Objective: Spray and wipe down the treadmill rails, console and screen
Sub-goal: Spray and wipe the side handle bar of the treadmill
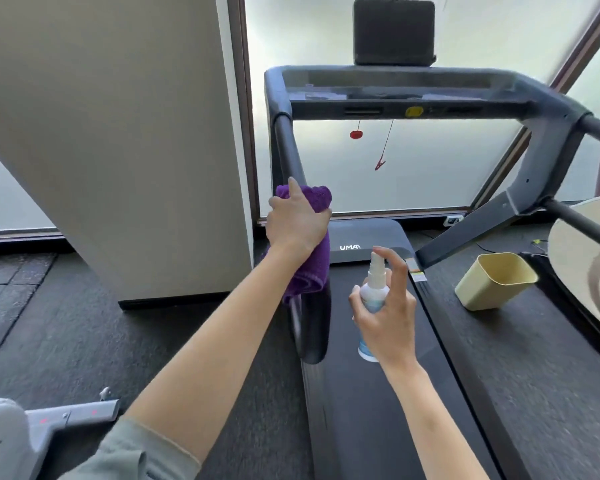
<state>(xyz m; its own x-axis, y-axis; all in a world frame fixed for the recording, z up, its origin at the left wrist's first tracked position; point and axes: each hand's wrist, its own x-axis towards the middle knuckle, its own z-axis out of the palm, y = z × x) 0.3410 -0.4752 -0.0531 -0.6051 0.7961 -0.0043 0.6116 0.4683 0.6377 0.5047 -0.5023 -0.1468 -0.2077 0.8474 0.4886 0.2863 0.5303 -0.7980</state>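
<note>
Under left grip [297, 220], purple cloth [309, 265]

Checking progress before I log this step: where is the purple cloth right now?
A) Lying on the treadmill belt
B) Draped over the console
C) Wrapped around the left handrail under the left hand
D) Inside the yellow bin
C: the left hand grips the purple cloth around the left handrail, while the right hand holds the spray bottle over the belt.

Purple cloth [312, 202], yellow bin [496, 282]
</note>
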